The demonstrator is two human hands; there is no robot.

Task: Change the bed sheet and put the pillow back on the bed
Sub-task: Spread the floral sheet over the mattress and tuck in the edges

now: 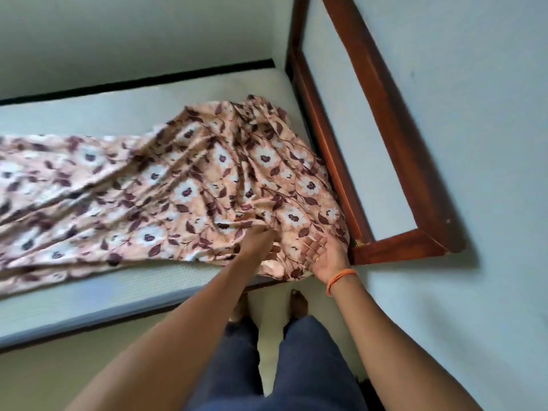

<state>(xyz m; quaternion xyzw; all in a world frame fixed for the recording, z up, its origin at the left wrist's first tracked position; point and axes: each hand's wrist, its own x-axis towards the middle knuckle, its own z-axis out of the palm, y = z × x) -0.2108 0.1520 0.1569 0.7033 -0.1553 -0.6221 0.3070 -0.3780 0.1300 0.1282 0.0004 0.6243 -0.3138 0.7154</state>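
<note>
Floral sheet [166,185] lies rumpled on bare mattress [98,298] beside wooden headboard [394,129]; left grip [258,241] pinches it, right grip [324,256] released.

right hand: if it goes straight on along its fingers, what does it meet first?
The floral sheet: the right hand lies palm-up with its fingertips already at the bunched cloth. Beyond sits the wooden bed frame, though depth is unclear.

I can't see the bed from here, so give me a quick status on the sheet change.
Left hand grips the floral sheet; right hand open, palm up, under its corner. Sheet bunched, mattress mostly bare. No pillow in view, nothing blocking.
</note>
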